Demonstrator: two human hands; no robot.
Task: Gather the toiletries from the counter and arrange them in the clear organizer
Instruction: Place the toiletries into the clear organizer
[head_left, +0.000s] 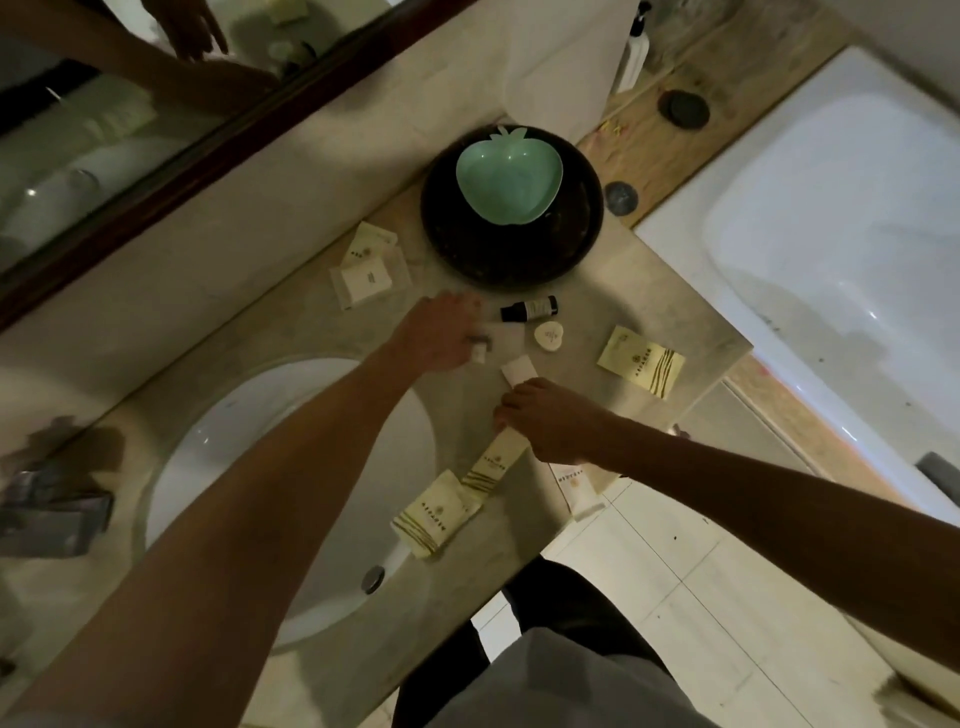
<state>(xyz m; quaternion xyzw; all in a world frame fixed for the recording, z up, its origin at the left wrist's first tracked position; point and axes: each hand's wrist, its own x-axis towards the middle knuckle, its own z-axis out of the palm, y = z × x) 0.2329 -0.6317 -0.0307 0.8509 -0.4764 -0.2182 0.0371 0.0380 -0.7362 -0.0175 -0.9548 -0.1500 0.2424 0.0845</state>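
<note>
The stone tabletop (639, 291) beside the sink (291, 467) holds scattered packets at frame centre. My left hand (441, 332) pinches a small bottle (115, 354), and my right hand (550, 415) grips a long packet (498, 462).

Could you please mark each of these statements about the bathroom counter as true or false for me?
1. The green apple-shaped dish sits inside the dark round bowl. True.
2. The small dark bottle stands upright. False: it lies on its side on the counter.
3. The right hand rests on a long pale packet. True.
4. The yellow striped sachet lies in the sink. False: it lies on the counter, right of the round soap.
5. The left hand holds the green dish. False: it is down near a small item on the counter, apart from the dish.
</note>
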